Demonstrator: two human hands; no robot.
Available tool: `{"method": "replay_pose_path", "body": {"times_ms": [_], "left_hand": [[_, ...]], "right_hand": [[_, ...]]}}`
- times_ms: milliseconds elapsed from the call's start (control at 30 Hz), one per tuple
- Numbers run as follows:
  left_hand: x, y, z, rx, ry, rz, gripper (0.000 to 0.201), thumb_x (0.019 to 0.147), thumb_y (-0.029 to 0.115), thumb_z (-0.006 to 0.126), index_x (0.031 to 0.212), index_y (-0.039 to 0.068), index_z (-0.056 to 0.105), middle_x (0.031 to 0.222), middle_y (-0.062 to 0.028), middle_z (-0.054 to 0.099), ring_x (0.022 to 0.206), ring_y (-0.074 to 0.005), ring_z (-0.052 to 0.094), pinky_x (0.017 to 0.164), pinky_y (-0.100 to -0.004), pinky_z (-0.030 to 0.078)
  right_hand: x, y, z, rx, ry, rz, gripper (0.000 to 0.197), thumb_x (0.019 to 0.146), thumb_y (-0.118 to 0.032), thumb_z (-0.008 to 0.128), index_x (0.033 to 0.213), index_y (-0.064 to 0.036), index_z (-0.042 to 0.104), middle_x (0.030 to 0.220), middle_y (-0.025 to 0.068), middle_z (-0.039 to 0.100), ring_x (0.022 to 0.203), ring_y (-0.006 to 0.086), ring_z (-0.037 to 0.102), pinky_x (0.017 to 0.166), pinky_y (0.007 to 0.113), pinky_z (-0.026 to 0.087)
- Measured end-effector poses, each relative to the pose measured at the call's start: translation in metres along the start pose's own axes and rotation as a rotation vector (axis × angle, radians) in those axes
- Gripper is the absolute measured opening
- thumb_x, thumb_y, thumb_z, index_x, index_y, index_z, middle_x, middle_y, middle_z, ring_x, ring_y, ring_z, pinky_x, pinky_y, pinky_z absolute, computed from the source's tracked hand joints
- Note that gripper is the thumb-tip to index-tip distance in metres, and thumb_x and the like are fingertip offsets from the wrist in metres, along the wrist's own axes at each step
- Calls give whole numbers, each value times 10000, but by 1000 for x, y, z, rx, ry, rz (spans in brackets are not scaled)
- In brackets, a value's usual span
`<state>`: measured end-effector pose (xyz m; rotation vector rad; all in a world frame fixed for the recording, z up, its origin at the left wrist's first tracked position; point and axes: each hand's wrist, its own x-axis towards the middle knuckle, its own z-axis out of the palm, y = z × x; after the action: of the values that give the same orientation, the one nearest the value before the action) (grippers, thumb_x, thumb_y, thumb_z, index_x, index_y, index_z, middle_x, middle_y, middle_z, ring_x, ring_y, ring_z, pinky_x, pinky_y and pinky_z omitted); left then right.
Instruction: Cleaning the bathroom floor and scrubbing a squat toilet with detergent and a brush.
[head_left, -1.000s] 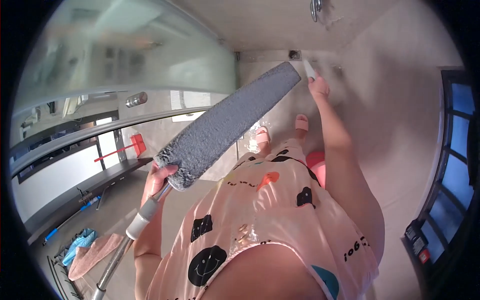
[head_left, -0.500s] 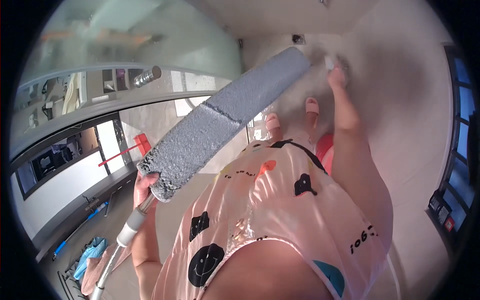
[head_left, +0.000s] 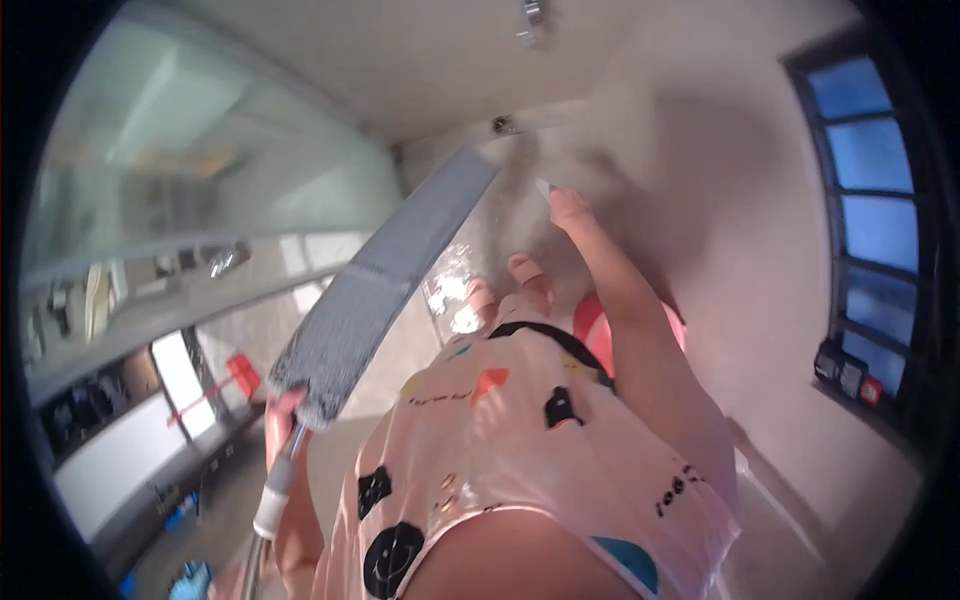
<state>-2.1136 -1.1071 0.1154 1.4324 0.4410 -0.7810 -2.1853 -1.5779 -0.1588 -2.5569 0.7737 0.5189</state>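
Note:
A long grey flat mop [head_left: 375, 270] slants up from lower left, its fluffy pad turned partly toward me. Its metal pole with a white collar [head_left: 270, 510] runs down to the lower edge. My left hand [head_left: 284, 412] is closed around the mop at the pad's lower end, where pad and pole meet; some fingers are hidden behind it. My right hand [head_left: 570, 207] reaches forward over the floor, right of the pad's far end. It is closed on a small white nozzle-like piece [head_left: 544, 187], pointing toward the pad; its exact kind is blurred.
Pink slippers [head_left: 525, 270] are on my feet beside a wet, shining floor patch [head_left: 455, 280]. A pink-red bucket [head_left: 592, 330] stands by my right arm. A glass panel [head_left: 240, 150] is at left, a louvred window [head_left: 870, 220] at right. The floor drain [head_left: 503, 125] lies ahead.
The view has tilted toward the far wall and right. The mop pad stands more steeply and appears further left. My right hand has come closer to the pad.

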Motion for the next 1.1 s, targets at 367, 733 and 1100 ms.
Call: {"method": "replay_pose_path", "body": {"times_ms": [367, 733, 1100], "left_hand": [[56, -93, 13, 325, 14, -57, 233, 653, 52, 575, 862, -46, 544, 619, -108, 568, 417, -191, 537, 322, -273, 431], [36, -127, -10, 1077, -18, 231, 103, 695, 86, 572, 792, 55, 583, 505, -13, 470, 425, -141, 463, 386, -253, 357], [153, -155, 68, -178, 117, -260, 202, 788, 198, 508, 716, 14, 547, 544, -79, 518, 404, -121, 499, 292, -216, 351]], "right_hand": [[-123, 209, -295, -422, 968, 286, 539, 715, -337, 629, 1186, -134, 460, 975, 78, 500, 917, 274, 505, 704, 400, 470], [-106, 286, -330, -683, 951, 199, 508, 719, -490, 610, 1141, -217, 537, 1058, 139, 532, 992, 314, 498, 787, 407, 447], [-112, -98, -253, 661, 289, -1251, 715, 611, -81, 754, 1236, -76, 404, 1202, 110, 481, 1117, 280, 433, 946, 344, 343]]}}
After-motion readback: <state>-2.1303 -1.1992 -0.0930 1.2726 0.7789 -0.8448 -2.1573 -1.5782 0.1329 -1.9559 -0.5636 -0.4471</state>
